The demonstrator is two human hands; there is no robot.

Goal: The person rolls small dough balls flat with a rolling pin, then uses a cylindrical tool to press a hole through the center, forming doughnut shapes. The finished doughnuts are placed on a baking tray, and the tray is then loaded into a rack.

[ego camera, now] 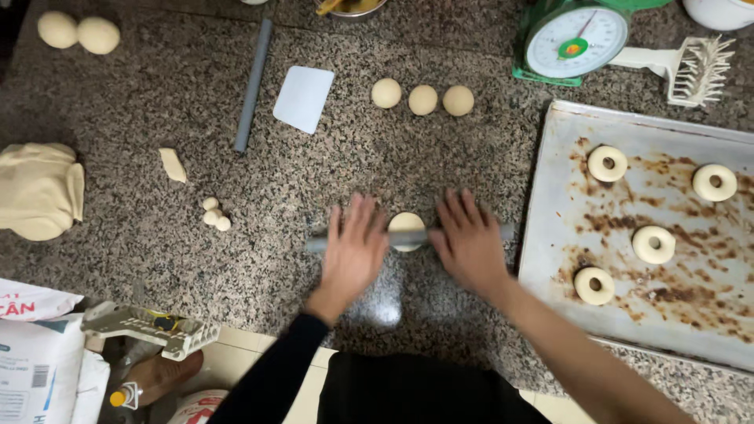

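Both hands flat and spread, left hand (353,247) and right hand (469,239), palms pressing on a thin grey rolling pin (408,236) over a small dough disc (407,223) at centre frame on the granite counter (196,259). So I'm mid-flattening, I'd say. Three dough balls (422,99) wait just above; four dough rings (653,244) sit on the baking tray (550,141) at right. Next push probably wants even pressure from both palms.

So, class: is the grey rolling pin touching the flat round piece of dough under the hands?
Touching. The head view shows the grey rolling pin lying straight across the flattened dough, with no gap, under the left hand and right hand.
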